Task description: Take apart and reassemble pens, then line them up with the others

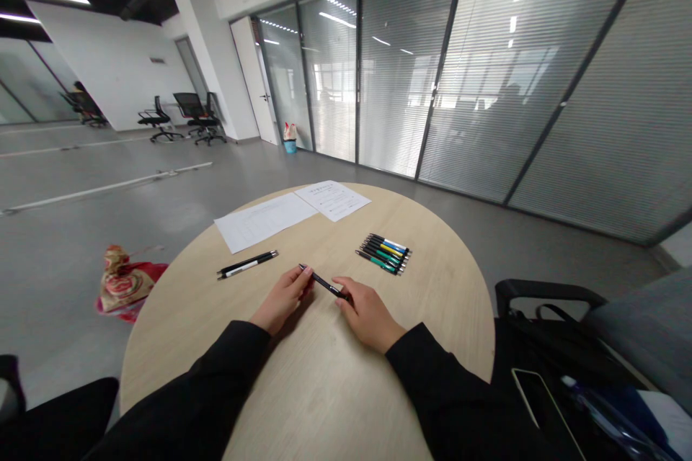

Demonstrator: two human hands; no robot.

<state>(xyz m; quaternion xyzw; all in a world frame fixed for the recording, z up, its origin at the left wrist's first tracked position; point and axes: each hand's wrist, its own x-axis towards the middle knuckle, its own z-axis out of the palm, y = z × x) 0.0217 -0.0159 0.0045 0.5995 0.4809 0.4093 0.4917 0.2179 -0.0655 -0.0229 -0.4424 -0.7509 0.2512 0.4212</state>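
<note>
A black pen (327, 286) is stretched between my two hands just above the middle of the table. My left hand (283, 300) pinches its pointed end, and the fingers of my right hand (370, 312) close round its other end. To the right of it lies a tight row of several pens (383, 253) with green, yellow, blue and black barrels, set side by side. Two more pens (247, 265), one black and one partly white, rest beyond my left hand.
Two printed paper sheets (267, 221) lie at the far side of the round wooden table (324, 389). A red and tan bag (127, 284) is on the floor at left. At right, a chair (548, 295) holds a phone (540, 400) and a dark bag.
</note>
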